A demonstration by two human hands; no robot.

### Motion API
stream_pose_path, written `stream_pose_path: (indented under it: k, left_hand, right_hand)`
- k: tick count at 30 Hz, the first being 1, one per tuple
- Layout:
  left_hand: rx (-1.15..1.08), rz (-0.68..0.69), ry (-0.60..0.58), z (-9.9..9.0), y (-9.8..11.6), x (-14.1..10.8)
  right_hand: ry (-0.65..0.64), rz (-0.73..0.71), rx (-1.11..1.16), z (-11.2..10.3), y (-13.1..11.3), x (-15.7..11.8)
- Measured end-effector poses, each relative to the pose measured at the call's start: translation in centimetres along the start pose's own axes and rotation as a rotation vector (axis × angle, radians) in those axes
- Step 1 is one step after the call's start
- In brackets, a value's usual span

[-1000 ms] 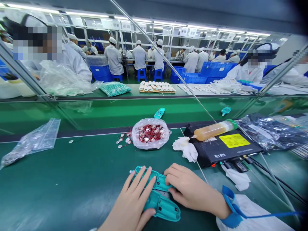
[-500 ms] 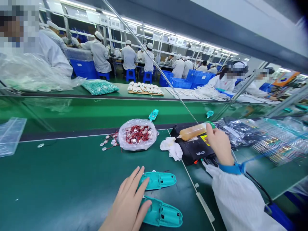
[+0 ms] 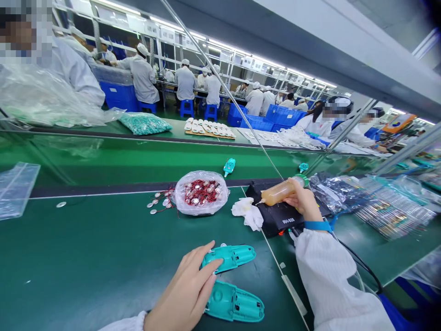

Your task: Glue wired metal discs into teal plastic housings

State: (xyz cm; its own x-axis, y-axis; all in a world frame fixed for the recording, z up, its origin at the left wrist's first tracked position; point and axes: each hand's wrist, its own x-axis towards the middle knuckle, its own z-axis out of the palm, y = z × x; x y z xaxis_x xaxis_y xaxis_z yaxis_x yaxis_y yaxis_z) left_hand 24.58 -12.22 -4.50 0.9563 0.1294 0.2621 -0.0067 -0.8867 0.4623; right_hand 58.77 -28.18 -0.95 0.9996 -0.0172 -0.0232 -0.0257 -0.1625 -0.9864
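My left hand point(image 3: 188, 280) is closed around the left end of a turquoise plastic shell point(image 3: 237, 256), fingers at its far edge and thumb side at its near edge. The palm side is hidden. A second turquoise shell point(image 3: 237, 303) lies just below it on the green work surface, hollow side up. My right hand point(image 3: 303, 200) grips a squeeze bottle point(image 3: 277, 192) of amber liquid with a green base, its thin nozzle pointing left. The bottle is above a black device point(image 3: 280, 218) marked RH-928, and a crumpled white tissue point(image 3: 247, 212) is by the nozzle.
A plastic bag of red-wired discs point(image 3: 202, 193) stands behind the shells, with several loose discs point(image 3: 158, 202) beside it. Bagged parts point(image 3: 392, 207) are on the right. A thin metal rod point(image 3: 220, 80) crosses the view. Co-workers in white sit beyond.
My left fingers have closed from a spread pose onto the upper shell, which has turned slightly. My right hand has wrapped around the bottle and tipped it a little.
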Motion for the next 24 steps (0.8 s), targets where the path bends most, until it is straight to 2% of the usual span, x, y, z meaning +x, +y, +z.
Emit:
stream_pose_path:
  k: [2,4,10,15,20,24]
  left_hand:
    - [-0.024,0.011,-0.011,0.0,0.0,-0.1]
    - [-0.054,-0.001,-0.023,0.0,0.0,-0.2]
    - [-0.164,-0.128,-0.019,0.0,0.2,0.0]
    - [-0.223,-0.156,-0.022,-0.2,0.1,0.2]
    - [-0.215,-0.161,-0.053,-0.3,0.0,0.3]
    - [-0.197,-0.149,-0.077,-0.4,0.1,0.3]
  right_hand:
    - [0.006,0.086,0.032,-0.3,-0.4,-0.7]
    - [0.003,0.111,0.091,-0.6,-1.0,-1.7]
    - [-0.082,-0.076,0.265,-0.2,-2.5,-6.8]
    - [-0.109,-0.218,0.254,1.4,-1.0,-10.4]
    - [-0.212,-0.298,0.125,1.6,1.0,-11.3]
    - [-0.265,-0.350,0.050,1.7,1.3,-11.7]
